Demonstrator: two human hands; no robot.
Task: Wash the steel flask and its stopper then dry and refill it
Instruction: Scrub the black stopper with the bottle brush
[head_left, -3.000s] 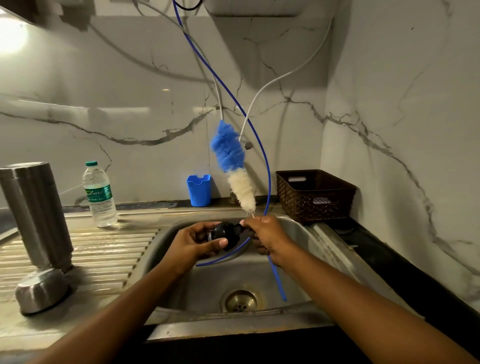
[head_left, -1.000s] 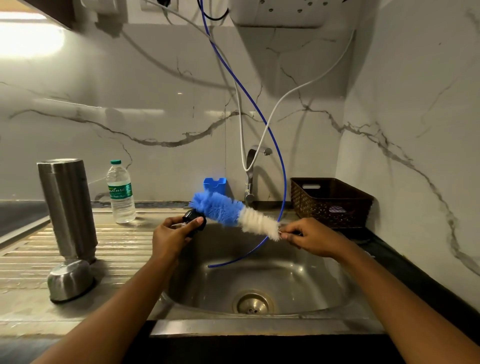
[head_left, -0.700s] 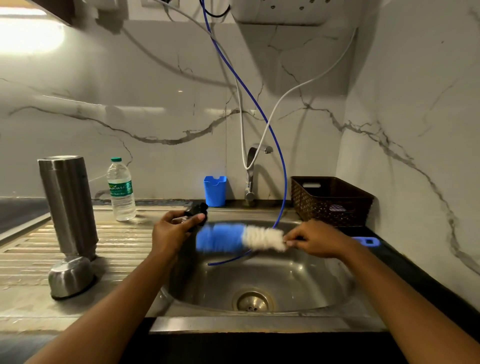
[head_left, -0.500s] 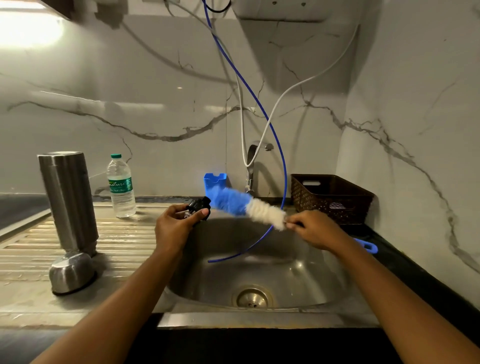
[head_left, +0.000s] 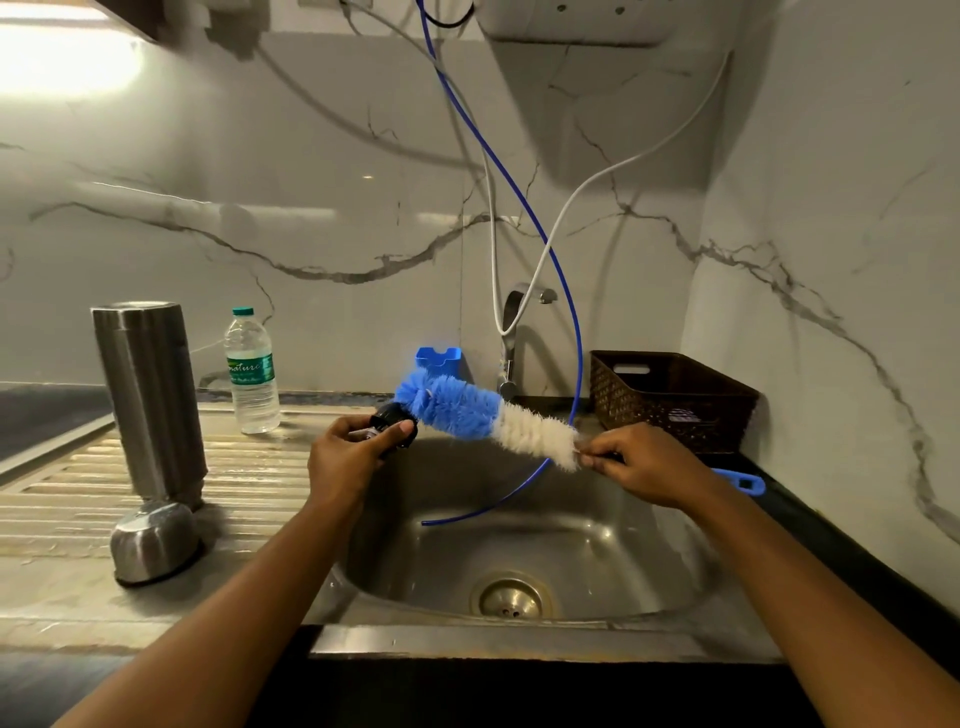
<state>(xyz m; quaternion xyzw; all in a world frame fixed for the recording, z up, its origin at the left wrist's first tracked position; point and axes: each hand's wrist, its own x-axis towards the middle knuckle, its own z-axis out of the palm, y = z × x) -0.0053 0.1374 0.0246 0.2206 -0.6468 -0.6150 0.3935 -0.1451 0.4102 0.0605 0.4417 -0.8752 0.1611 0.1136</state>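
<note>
1. The steel flask (head_left: 148, 400) stood on end on the ribbed desk (head_left: 67, 483), well left of the sink (head_left: 519, 636), and it seemed to be mouth down. A small steel cup (head_left: 153, 540) lay on the same side, nearer the sink's front edge. The flask was tall and narrow, so I judge that a knock from the left elbow could tip it over.
2. A plastic water bottle (head_left: 252, 371) stood left of the sink, toward its back edge. It was light and could fall in the same way.
3. The left hand (head_left: 345, 457) was above the sink's left rim, its fingers curled round the black stopper (head_left: 395, 423) and the thumb pressed on the front. The stopper was small and probably wet, so it could slip and drop into the sink.
4. The brush (head_left: 467, 415) lay across above the sink's back part, its blue tip touching the stopper. Hard scrubbing might push the stopper out of the grip.
5. A blue hose (head_left: 566, 322) hung into the sink behind the brush, and the bristles could catch it.
6. The right hand (head_left: 644, 462) was above the sink's right rim, its fingers pinched together on the brush stem just beside the white bristles. The handle end pointed out past the sink's right rim, near the brown basket (head_left: 670, 397), and a wide stroke could hit the basket.
</note>
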